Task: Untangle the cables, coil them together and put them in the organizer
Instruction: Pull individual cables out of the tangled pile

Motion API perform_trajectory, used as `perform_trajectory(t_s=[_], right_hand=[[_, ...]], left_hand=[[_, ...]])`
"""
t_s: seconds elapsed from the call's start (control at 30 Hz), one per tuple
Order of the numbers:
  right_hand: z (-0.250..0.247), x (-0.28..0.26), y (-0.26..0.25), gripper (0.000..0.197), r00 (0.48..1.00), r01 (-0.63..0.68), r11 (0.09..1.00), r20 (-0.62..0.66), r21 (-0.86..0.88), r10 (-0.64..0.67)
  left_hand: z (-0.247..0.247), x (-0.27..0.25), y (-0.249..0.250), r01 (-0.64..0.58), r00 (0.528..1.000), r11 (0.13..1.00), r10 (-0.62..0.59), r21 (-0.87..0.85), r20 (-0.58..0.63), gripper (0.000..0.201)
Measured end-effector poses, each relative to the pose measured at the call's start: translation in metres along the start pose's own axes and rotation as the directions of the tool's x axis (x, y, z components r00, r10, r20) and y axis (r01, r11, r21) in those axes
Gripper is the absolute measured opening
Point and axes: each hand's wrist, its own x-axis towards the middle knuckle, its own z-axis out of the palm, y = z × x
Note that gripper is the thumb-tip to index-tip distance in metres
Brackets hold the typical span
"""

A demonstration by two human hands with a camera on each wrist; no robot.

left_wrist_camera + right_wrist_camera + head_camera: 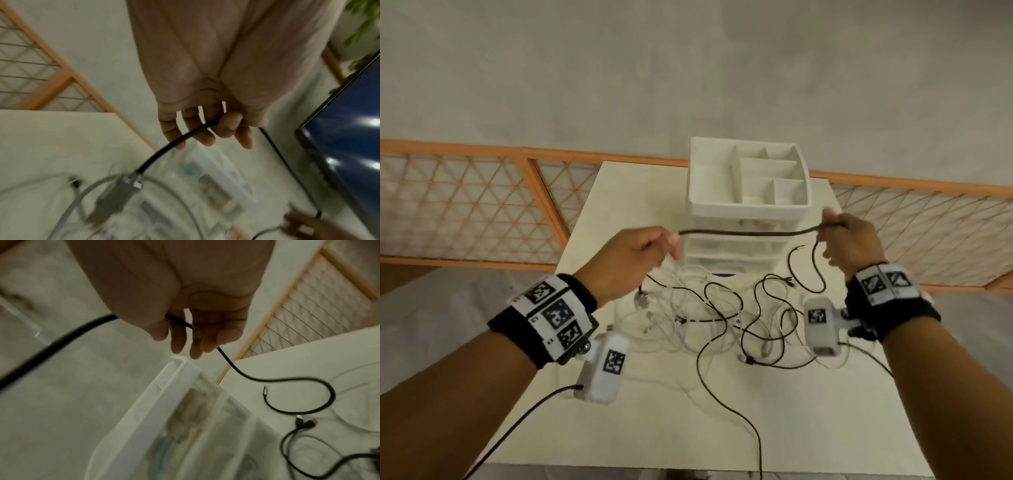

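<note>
Head view: both hands (729, 253) hold black cable (743, 234).

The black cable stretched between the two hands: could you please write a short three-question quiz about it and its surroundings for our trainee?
1. True or false: the left hand and the right hand both hold the same black cable.
2. Where does the stretched span hang: (a) inside the top tray, (b) in front of the white organizer, (c) under the table?
3. Fill in: the other cables, white and black, lie in a ____ on the table.

Key: 1 true; 2 b; 3 tangle.
</note>
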Motion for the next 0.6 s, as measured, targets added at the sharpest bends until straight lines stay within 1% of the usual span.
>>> perform_trajectory(t_s=[0.07,0.1,0.13,0.2,0.27,0.3,0.37,0.4,0.43,0.47,0.5,0.53,0.57,0.6], right_hand=[[-0.007,0.016,-0.011,0.043,0.999,-0.031,0.981,-0.024,0.192,0.036],[-0.01,0.025,-0.016,0.041,0.998,-0.03,0.969,-0.038,0.247,0.041],[-0.014,0.031,-0.022,0.039,0.998,-0.003,0.961,-0.06,0.278,0.02],[-0.023,0.042,-0.032,0.034,0.987,0.133,0.954,-0.127,0.267,-0.102],[-0.029,0.05,-0.037,0.03,0.942,0.31,0.92,-0.212,0.24,-0.262],[-0.03,0.054,-0.036,0.027,0.921,0.366,0.896,-0.235,0.25,-0.311],[-0.024,0.059,-0.024,0.019,0.907,0.409,0.866,-0.232,0.288,-0.351],[-0.021,0.057,-0.013,0.013,0.918,0.387,0.884,-0.195,0.261,-0.345],[-0.018,0.056,0.002,0.01,0.944,0.327,0.923,-0.111,0.204,-0.31],[-0.014,0.051,0.019,0.023,0.976,0.215,0.97,0.018,0.117,-0.219],[-0.01,0.045,0.038,0.042,0.979,0.117,0.993,0.169,0.008,-0.117],[-0.006,0.036,0.054,0.057,0.957,0.07,0.989,0.29,-0.132,-0.029],[-0.002,0.025,0.061,0.067,0.934,0.08,0.967,0.356,-0.241,0.011],[0.003,0.012,0.062,0.072,0.923,0.108,0.954,0.385,-0.279,0.008]], left_hand=[[0.015,-0.003,-0.019,0.09,0.994,0.996,-0.091,0.019,0.061,0.035],[0.02,-0.004,-0.028,0.135,0.988,0.99,-0.138,0.041,0.063,0.035],[0.024,-0.004,-0.036,0.173,0.983,0.983,-0.177,0.068,0.053,0.035],[0.028,-0.005,-0.052,0.209,0.977,0.972,-0.213,0.107,0.027,0.036],[0.031,-0.003,-0.059,0.24,0.97,0.964,-0.243,0.117,0.01,0.034],[0.033,-0.002,-0.06,0.255,0.967,0.96,-0.256,0.118,-0.014,0.031],[0.033,-0.001,-0.059,0.265,0.962,0.958,-0.255,0.11,-0.098,0.024],[0.032,-0.001,-0.059,0.266,0.957,0.959,-0.251,0.1,-0.147,0.022],[0.03,-0.001,-0.06,0.268,0.95,0.959,-0.247,0.092,-0.19,0.022],[0.027,-0.001,-0.06,0.268,0.944,0.96,-0.244,0.085,-0.222,0.021],[0.025,-0.002,-0.061,0.268,0.94,0.96,-0.242,0.08,-0.241,0.021],[0.023,-0.002,-0.059,0.266,0.938,0.961,-0.241,0.073,-0.248,0.02],[0.023,-0.003,-0.056,0.261,0.939,0.963,-0.238,0.065,-0.249,0.019],[0.023,-0.003,-0.051,0.252,0.942,0.966,-0.231,0.057,-0.243,0.018]])
